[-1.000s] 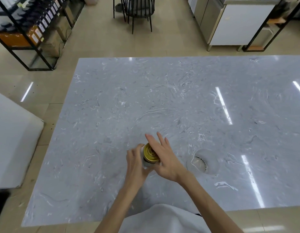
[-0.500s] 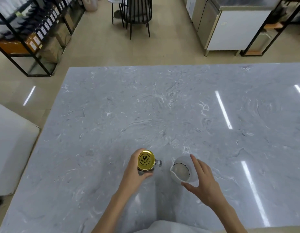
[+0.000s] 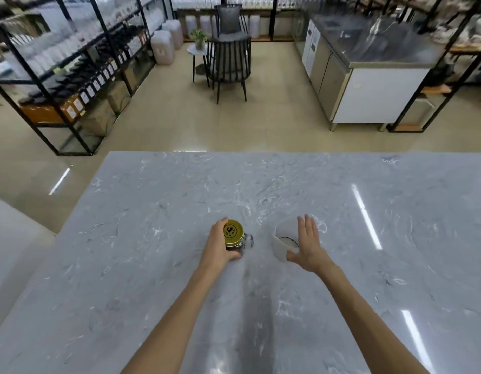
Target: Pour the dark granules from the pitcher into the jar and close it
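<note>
Marble table (image 3: 342, 265); pitcher (image 3: 281, 245) hand-hidden.

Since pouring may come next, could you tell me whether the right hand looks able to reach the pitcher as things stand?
Probably yes: the right hand is open right beside the pitcher, with nothing between them.

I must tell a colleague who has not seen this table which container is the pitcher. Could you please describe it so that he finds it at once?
On the grey marble table, look near the front edge, where two containers stand side by side between the person's hands. The pitcher is the one beside the open right hand. Unlike the jar with its gold lid, gripped by the left hand, it is white, open-topped and has a pouring lip.
</note>
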### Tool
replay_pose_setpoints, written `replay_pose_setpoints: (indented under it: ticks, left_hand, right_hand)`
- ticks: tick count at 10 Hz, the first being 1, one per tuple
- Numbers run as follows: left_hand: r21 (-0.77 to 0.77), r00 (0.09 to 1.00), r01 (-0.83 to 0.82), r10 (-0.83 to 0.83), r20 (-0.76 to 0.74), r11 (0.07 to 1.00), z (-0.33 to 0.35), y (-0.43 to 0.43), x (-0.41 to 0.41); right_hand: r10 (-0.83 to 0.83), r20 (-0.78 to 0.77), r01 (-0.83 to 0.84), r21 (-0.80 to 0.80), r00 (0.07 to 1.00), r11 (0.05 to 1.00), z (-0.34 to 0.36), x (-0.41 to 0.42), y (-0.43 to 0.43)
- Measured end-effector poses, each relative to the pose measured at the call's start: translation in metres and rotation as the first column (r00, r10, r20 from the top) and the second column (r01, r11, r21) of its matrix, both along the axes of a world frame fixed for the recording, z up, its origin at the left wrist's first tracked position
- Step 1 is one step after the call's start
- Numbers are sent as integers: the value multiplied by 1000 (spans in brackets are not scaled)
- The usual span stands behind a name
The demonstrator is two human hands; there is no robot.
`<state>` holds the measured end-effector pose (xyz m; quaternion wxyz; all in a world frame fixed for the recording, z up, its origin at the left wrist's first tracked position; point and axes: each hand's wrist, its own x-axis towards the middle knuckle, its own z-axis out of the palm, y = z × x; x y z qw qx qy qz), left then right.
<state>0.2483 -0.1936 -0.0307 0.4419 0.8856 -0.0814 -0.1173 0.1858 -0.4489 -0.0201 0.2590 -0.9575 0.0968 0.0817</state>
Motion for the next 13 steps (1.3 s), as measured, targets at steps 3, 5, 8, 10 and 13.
replay_pose_setpoints:
  ticks: [3,5,8,10,13]
  left_hand:
    - [21,999,-39,39,2,999,5,-30,47]
    - [60,1000,7,-8,10,998,8,-16,45]
    - [18,996,-27,28,-79,999,6,17,38]
    - [87,999,-24,27,-41,996,9,12,32]
    - [547,989,24,-101,110,837,22,18,10]
  right_hand:
    - [-4,49,5,-31,999,1000,0,47,-12]
    - [-7,38,8,-33,999,999,6,39,-17]
    - [-105,12,105,12,994,994,-7,17,-27]
    - [-78,18,78,-9,997,997,-5,17,-24]
    - [-89,-4,86,-186,996,979,21,-1,-14]
